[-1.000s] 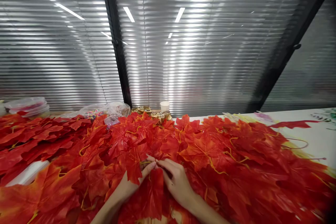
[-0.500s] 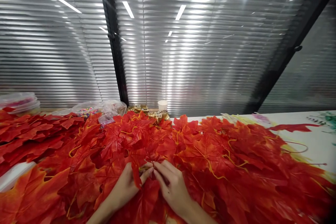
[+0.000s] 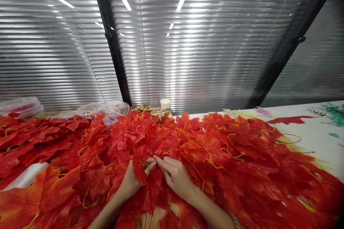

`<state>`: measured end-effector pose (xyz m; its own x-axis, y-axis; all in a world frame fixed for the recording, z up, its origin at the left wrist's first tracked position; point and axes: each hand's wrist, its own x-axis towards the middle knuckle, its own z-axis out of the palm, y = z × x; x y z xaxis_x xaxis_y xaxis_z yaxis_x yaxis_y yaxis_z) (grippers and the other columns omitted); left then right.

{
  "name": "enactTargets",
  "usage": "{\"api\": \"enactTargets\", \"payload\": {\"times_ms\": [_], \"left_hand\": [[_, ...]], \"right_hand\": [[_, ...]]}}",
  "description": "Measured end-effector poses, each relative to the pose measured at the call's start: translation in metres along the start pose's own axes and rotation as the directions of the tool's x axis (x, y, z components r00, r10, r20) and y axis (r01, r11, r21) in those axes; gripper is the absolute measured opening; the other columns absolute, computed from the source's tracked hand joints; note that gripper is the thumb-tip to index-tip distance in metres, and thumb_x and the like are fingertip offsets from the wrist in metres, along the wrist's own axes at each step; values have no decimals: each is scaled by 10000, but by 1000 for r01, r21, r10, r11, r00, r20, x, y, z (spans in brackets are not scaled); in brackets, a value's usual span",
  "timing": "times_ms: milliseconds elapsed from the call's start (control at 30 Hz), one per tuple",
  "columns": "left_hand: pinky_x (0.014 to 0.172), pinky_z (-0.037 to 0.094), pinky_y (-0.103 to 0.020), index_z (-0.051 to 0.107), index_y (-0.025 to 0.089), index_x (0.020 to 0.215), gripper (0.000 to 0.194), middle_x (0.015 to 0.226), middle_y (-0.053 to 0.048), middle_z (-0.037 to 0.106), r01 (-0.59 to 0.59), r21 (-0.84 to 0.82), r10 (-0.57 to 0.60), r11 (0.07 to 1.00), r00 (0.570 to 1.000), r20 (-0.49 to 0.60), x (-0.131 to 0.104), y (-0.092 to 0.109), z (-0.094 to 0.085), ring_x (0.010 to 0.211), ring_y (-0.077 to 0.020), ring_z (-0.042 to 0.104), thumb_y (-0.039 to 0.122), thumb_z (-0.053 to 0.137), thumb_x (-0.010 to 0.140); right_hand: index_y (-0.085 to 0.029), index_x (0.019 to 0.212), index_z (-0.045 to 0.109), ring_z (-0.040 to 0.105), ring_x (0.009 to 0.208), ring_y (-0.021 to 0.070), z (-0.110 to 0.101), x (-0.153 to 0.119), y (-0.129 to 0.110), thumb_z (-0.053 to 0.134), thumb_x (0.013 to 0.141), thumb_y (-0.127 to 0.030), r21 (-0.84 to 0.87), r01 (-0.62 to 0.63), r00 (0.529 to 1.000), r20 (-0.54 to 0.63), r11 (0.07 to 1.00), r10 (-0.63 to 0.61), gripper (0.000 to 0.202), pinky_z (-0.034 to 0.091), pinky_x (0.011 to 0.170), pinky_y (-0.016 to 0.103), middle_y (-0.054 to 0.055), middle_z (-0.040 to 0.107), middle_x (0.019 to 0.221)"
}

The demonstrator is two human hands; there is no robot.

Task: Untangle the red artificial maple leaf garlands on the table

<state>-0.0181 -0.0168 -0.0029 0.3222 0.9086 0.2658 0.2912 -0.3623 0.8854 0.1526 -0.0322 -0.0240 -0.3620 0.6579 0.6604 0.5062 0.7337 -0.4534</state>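
Red artificial maple leaves [image 3: 204,145] with orange edges and yellow stems are heaped over the table in front of me. At the lower centre, my left hand [image 3: 131,182] pinches a red leaf [image 3: 140,172], which hangs over its fingers. My right hand [image 3: 176,177] meets it from the right, thumb and fingertips pressed together close to the left fingertips. Whatever lies between the right fingertips is too small to make out. Another leaf [image 3: 152,189] hangs below the two hands.
Along the back edge stand clear tubs [image 3: 21,107], a plastic bag with colourful bits [image 3: 92,113], gold packets [image 3: 162,113] and a white paper cup [image 3: 165,103]. A white box [image 3: 27,176] lies left. Green foliage [image 3: 334,112] is at the far right, before the blinds.
The camera view has shifted slightly. My hands stay together at the leaf, and my right fingers have drawn closer together, with their tips slightly higher.
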Motion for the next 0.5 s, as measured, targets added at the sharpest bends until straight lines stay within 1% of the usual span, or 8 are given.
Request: {"api": "enactTargets", "payload": {"times_ms": [100,200,267,333,433,500], "left_hand": [[847,517,-352,718,169,811,276,831,-68,725,13,-15,-14,1000,999,-30,-1,9,1,811,-220,661,400,573,772],[866,507,-359,720,181,824,309,816,-62,725,28,14,-28,1000,1000,-8,-3,14,-1,847,-229,654,439,557,774],[873,499,-356,721,173,834,301,819,-66,725,22,49,-22,999,1000,3,-5,11,-4,852,-228,649,424,564,778],[860,499,-335,723,159,833,266,822,-70,723,5,71,-5,997,1000,-2,-7,4,-7,814,-212,647,380,585,780],[797,510,-297,725,152,821,233,798,-63,717,-13,78,13,997,1000,1,-7,-3,-8,740,-184,636,349,607,777],[755,512,-281,724,150,806,248,764,-58,710,-15,77,14,997,1000,4,-7,-2,-8,714,-178,626,363,599,783]], "right_hand": [[-104,1239,523,500,647,146,-2,1,0,308,903,-93,-25,42,999,2,999,-42,398,439,592,236,63,570,741],[-99,1265,499,510,687,160,0,0,1,319,894,-83,-46,76,997,34,996,-74,413,448,627,253,78,584,781],[-106,1279,488,507,686,160,2,-2,1,320,887,-79,-44,79,996,44,996,-77,427,449,629,254,76,583,778],[-117,1284,485,506,682,157,4,-2,2,317,883,-78,-25,76,996,42,997,-75,436,449,627,249,73,584,776],[-110,1273,497,511,683,159,5,-3,3,317,879,-76,-4,82,996,42,997,-82,435,450,629,250,77,589,779],[-110,1267,505,512,685,160,5,-2,5,319,879,-76,3,85,995,47,996,-85,431,449,633,251,75,586,773]]}}
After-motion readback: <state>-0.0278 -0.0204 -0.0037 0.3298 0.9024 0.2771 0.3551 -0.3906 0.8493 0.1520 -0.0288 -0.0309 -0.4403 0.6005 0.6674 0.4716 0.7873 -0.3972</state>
